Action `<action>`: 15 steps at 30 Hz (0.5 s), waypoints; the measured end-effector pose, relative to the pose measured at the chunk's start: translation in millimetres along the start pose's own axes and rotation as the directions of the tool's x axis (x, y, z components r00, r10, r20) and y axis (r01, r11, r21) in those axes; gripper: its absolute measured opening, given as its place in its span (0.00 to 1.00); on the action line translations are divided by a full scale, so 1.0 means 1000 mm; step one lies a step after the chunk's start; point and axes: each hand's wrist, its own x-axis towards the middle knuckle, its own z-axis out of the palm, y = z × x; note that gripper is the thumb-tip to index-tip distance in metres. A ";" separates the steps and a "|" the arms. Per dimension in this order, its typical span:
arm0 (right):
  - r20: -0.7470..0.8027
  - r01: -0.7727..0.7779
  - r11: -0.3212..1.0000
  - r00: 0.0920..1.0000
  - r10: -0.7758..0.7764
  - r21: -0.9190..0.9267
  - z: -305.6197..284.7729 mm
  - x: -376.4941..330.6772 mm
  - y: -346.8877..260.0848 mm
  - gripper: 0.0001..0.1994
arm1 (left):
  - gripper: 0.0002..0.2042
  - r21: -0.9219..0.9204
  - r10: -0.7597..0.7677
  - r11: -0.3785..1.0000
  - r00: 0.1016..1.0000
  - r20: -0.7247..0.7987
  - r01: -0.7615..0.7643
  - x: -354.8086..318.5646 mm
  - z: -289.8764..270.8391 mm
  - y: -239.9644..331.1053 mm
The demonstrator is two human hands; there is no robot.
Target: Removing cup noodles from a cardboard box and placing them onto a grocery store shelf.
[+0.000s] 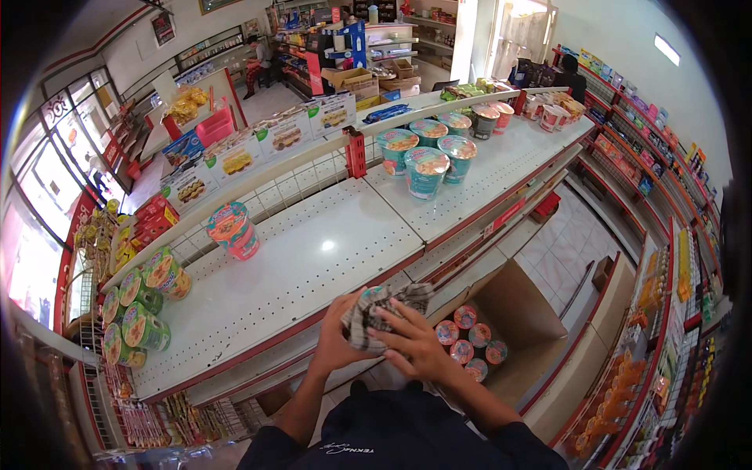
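Note:
In front of my body, my left hand (337, 335) grips a teal instant noodle cup (373, 292), mostly hidden behind a grey checkered cloth (362, 319). My right hand (415, 341) presses the cloth against the cup, fingers bent over it. Both hands are just off the front edge of a white perforated shelf (313, 258). On that shelf, one pink noodle cup (233, 230) stands alone toward the back. Several green cups (146, 327) cluster at its left end. Farther right, several teal cups (427, 172) stand together.
An open cardboard box (513, 313) below right holds several noodle cups (479, 334). Behind the shelf's wire divider stands a row of boxes (282, 135). Stocked racks (650, 164) line the right side. Two other people (257, 66) are in the background.

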 end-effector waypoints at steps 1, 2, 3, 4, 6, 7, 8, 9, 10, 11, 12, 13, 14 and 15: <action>-0.026 0.003 0.999 1.000 -0.005 -0.054 -0.003 -0.002 0.006 0.20 | 0.50 0.172 0.083 0.982 0.997 0.008 -0.083 0.002 -0.003 0.010; -0.021 0.005 0.999 1.000 -0.006 -0.051 -0.005 -0.003 0.010 0.20 | 0.48 0.337 0.162 0.927 0.986 0.030 -0.163 0.002 -0.005 0.015; -0.039 -0.128 0.988 0.990 0.132 0.087 -0.009 -0.001 0.013 0.20 | 0.46 0.298 0.159 0.942 0.987 0.009 -0.154 0.002 -0.004 0.014; -0.035 -0.248 0.941 0.964 0.262 0.229 -0.010 0.005 0.016 0.20 | 0.46 0.304 0.160 0.941 0.987 -0.003 -0.151 0.001 -0.004 0.010; -0.028 -0.301 0.880 0.942 0.334 0.367 -0.006 0.020 0.009 0.19 | 0.46 0.210 0.172 0.965 0.984 -0.038 -0.160 -0.004 -0.003 -0.001; -0.139 -0.276 0.871 0.923 0.358 0.407 0.001 0.023 0.010 0.18 | 0.43 0.071 0.104 0.993 0.990 -0.097 -0.098 -0.007 -0.001 -0.005; -0.253 -0.252 0.863 0.887 0.387 0.439 0.008 0.025 0.010 0.18 | 0.43 0.071 0.106 0.993 0.989 -0.100 -0.099 -0.008 0.001 -0.008; -0.373 -0.213 0.895 0.852 0.367 0.393 0.019 0.027 0.007 0.18 | 0.43 -0.106 0.001 0.994 0.986 -0.168 -0.019 -0.009 0.003 -0.010; -0.370 -0.212 0.895 0.854 0.365 0.393 0.028 0.030 0.000 0.18 | 0.43 -0.284 -0.114 0.958 0.970 -0.216 0.049 -0.009 0.006 -0.014; -0.441 -0.138 0.946 0.858 0.263 0.294 0.035 0.034 -0.009 0.19 | 0.37 -0.323 -0.005 0.941 0.953 -0.304 -0.098 -0.005 0.011 -0.019; -0.500 -0.065 0.980 0.853 0.152 0.188 0.040 0.035 -0.014 0.20 | 0.37 -0.320 -0.004 0.942 0.950 -0.312 -0.101 -0.004 0.015 -0.020; -0.446 -0.036 0.994 0.892 0.078 0.102 0.045 0.030 -0.010 0.21 | 0.34 -0.347 -0.116 0.936 0.883 -0.454 -0.055 0.000 0.020 -0.016; -0.443 -0.033 0.994 0.893 0.077 0.106 0.051 0.024 -0.009 0.21 | 0.30 -0.381 -0.225 0.924 0.784 -0.579 -0.017 0.000 0.022 -0.011; -0.374 -0.028 1.000 0.927 0.030 0.012 0.055 0.016 -0.007 0.21 | 0.27 -0.203 -0.076 0.975 0.733 -0.676 -0.087 -0.001 0.016 -0.036</action>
